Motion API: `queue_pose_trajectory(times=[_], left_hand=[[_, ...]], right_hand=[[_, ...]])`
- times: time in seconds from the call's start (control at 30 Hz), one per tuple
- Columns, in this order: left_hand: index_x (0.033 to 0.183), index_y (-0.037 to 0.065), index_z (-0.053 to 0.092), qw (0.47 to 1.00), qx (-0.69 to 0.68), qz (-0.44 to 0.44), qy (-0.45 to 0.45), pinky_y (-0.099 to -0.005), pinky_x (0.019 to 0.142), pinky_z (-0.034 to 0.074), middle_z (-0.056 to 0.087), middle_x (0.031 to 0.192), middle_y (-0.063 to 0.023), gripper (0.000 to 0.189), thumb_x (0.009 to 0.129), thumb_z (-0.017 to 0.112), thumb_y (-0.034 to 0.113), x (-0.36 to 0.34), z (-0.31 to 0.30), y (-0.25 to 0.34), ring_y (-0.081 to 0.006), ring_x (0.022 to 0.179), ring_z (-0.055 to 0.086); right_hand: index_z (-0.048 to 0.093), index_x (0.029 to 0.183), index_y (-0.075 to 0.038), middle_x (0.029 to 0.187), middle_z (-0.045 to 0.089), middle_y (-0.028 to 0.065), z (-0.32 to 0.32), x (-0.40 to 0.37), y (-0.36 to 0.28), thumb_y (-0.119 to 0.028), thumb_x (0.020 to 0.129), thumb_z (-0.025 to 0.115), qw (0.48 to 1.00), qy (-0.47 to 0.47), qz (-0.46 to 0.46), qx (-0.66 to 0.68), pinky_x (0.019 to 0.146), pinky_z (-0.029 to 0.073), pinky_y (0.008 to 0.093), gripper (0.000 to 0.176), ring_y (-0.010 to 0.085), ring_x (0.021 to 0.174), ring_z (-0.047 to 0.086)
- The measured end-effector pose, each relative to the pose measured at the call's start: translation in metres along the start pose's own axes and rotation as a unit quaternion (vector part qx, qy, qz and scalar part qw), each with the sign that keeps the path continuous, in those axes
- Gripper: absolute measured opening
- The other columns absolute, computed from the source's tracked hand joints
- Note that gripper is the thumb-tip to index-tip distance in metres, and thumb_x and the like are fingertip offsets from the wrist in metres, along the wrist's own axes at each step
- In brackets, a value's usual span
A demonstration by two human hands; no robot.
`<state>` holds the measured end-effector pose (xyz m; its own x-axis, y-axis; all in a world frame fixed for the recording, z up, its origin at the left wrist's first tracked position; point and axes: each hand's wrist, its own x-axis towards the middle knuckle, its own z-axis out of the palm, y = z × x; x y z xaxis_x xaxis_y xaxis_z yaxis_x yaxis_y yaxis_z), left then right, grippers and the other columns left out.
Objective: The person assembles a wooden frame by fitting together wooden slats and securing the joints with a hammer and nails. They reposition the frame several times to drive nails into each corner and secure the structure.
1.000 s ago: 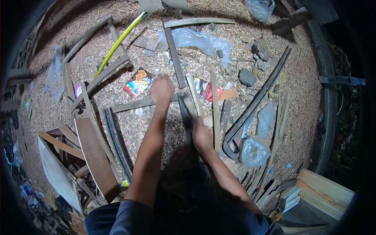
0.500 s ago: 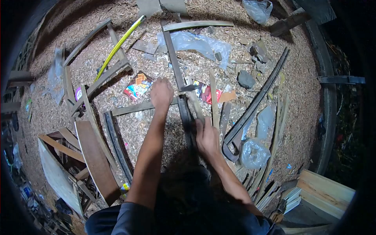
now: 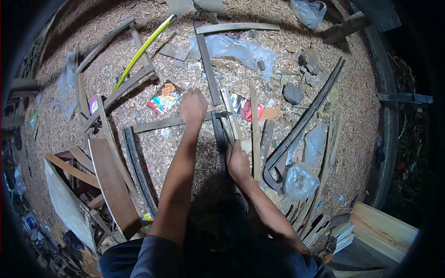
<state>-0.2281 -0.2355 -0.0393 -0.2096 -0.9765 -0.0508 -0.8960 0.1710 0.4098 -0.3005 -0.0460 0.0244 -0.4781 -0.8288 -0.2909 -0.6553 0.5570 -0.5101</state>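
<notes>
My right hand (image 3: 238,163) is wrapped round the handle of a hammer (image 3: 222,114). The hammer's dark head lies over the joint where a pale wooden slat (image 3: 160,124) meets a dark curved wooden rail (image 3: 219,139). My left hand (image 3: 193,106) is closed over the slat, left of the joint, its fingers curled on the far side and partly hidden. To the left, the slat's other end meets a second dark rail (image 3: 139,167). A dark strip of wood (image 3: 207,65) runs away from near the joint.
Wood shavings cover the ground. A yellow curved strip (image 3: 143,51) leans across a wooden frame (image 3: 127,88) at upper left. On the right lie a handsaw (image 3: 303,123), a stone (image 3: 292,94) and a plastic bag (image 3: 302,180). A brown curved panel (image 3: 111,180) stands at lower left.
The hammer head has come down and towards me, from beyond the joint to over it. My right hand has moved slightly lower; my left hand stays on the slat.
</notes>
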Motion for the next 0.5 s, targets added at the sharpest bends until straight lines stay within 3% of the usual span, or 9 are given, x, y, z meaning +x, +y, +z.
queue_pose_trajectory(times=[0.1,0.2,0.27,0.3,0.33,0.43,0.5], left_hand=[[0.098,0.004,0.063,1.000,-0.001,-0.001,0.005,-0.0476,0.079,0.051,0.062,0.098,-0.0161,0.021,0.090,0.052,0.021,0.004,0.000,-0.002,-0.0366,0.093,0.062],[0.098,0.004,0.063,1.000,-0.003,0.002,0.003,-0.0476,0.079,0.051,0.062,0.098,-0.0163,0.022,0.090,0.051,0.021,0.003,0.002,-0.002,-0.0365,0.093,0.062],[0.097,0.004,0.064,1.000,0.007,0.000,0.000,-0.0472,0.080,0.051,0.062,0.099,-0.0167,0.023,0.091,0.050,0.021,0.004,-0.001,0.001,-0.0366,0.094,0.062],[0.097,0.004,0.064,1.000,0.005,0.000,-0.001,-0.0472,0.080,0.051,0.062,0.099,-0.0167,0.023,0.091,0.050,0.021,0.001,0.001,0.001,-0.0366,0.094,0.062],[0.096,0.004,0.064,1.000,0.008,-0.002,-0.008,-0.0472,0.080,0.051,0.062,0.100,-0.0169,0.023,0.091,0.050,0.021,-0.002,0.004,-0.001,-0.0366,0.095,0.062],[0.096,0.004,0.064,1.000,0.017,-0.003,-0.013,-0.0466,0.079,0.052,0.062,0.100,-0.0163,0.021,0.089,0.051,0.020,0.002,0.001,-0.003,-0.0355,0.095,0.062],[0.096,0.004,0.063,1.000,0.008,0.007,0.002,-0.0468,0.077,0.053,0.061,0.099,-0.0155,0.019,0.087,0.053,0.018,0.006,0.000,0.001,-0.0350,0.094,0.062]], right_hand=[[0.043,0.097,0.000,0.066,0.058,0.0311,-0.044,-0.006,-0.015,-0.024,0.099,0.045,0.998,-0.056,0.013,-0.029,0.054,0.040,0.0609,0.024,0.0517,0.063,0.058],[0.043,0.098,0.000,0.067,0.058,0.0313,-0.068,-0.004,-0.034,-0.024,0.099,0.044,0.998,0.011,-0.019,0.063,0.056,0.041,0.0614,0.024,0.0517,0.064,0.058],[0.043,0.098,0.000,0.068,0.058,0.0315,-0.052,-0.012,-0.033,-0.023,0.100,0.042,0.984,0.080,0.029,0.159,0.058,0.041,0.0620,0.024,0.0517,0.066,0.059],[0.043,0.099,0.000,0.068,0.058,0.0318,0.003,-0.002,0.017,-0.023,0.100,0.041,0.999,-0.008,-0.010,0.048,0.059,0.041,0.0624,0.023,0.0522,0.067,0.058],[0.042,0.100,0.001,0.068,0.058,0.0321,0.013,0.002,0.017,-0.023,0.099,0.043,0.999,-0.030,0.019,-0.019,0.059,0.041,0.0625,0.023,0.0528,0.067,0.058],[0.041,0.101,0.001,0.070,0.059,0.0322,-0.048,-0.008,-0.025,-0.023,0.099,0.043,0.996,-0.072,0.021,-0.043,0.060,0.042,0.0624,0.025,0.0525,0.068,0.059],[0.042,0.102,0.002,0.072,0.060,0.0326,-0.073,0.003,-0.046,-0.023,0.099,0.043,1.000,-0.015,-0.007,0.024,0.063,0.044,0.0622,0.025,0.0512,0.070,0.060]])
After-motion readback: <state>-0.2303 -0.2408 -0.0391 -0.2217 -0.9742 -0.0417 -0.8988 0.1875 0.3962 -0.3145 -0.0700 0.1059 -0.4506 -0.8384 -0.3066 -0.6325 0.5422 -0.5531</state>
